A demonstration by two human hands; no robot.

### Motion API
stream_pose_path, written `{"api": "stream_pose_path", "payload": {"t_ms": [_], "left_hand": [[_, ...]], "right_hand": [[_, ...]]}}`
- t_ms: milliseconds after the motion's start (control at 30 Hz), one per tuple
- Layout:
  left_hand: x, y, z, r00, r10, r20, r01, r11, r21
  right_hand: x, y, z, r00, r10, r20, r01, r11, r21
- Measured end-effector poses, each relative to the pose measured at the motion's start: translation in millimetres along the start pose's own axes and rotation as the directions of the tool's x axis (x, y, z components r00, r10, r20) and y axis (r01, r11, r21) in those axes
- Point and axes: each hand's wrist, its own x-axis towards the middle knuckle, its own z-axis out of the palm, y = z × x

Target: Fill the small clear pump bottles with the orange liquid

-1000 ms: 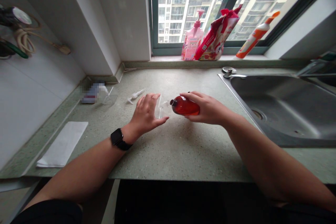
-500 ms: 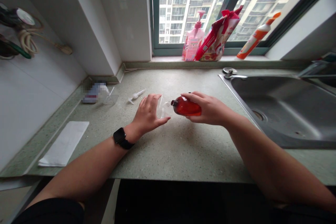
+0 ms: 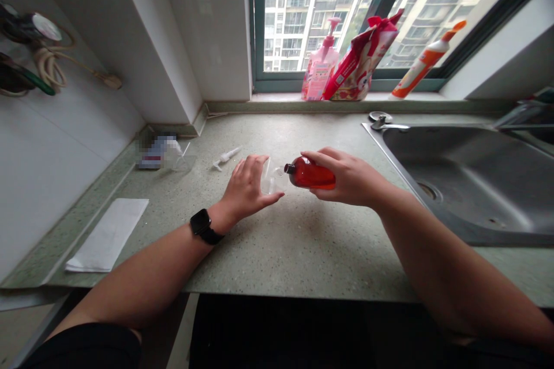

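My left hand (image 3: 247,185) is wrapped round a clear, see-through container (image 3: 272,180) on the counter; its exact shape is hard to make out. In my right hand (image 3: 346,176) is a red-brown bottle (image 3: 310,173), tipped onto its side. The bottle's black uncapped neck points left, close to the clear container, and liquid shows inside. From this angle I cannot tell whether the neck touches the container or whether anything flows. Behind my left hand a white pump head (image 3: 227,157) lies on the counter.
A folded white cloth or paper (image 3: 110,236) lies at left, with a clear box (image 3: 180,161) beyond it. The steel sink (image 3: 471,184) is at right. On the windowsill stand a pink pump bottle (image 3: 320,72), a red bag (image 3: 363,60) and an orange-white bottle (image 3: 426,63).
Both hands keep their grips and hold nearly the same pose. The whole scene has shifted slightly right with the camera.
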Motion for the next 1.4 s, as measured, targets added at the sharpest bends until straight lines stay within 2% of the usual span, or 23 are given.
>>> {"api": "stream_pose_path", "payload": {"t_ms": [300, 1400], "left_hand": [[0.7, 1.2, 0.8, 1.000, -0.006, 0.007, 0.006, 1.000, -0.012], [1.2, 3.1, 4.1, 0.999, -0.038, 0.025, 0.039, 0.997, -0.065]], "right_hand": [[-0.4, 1.2, -2.6, 0.999, -0.031, -0.030, 0.030, 0.999, -0.040], [0.6, -1.6, -10.2, 0.998, -0.055, -0.018, 0.053, 0.995, -0.086]]}}
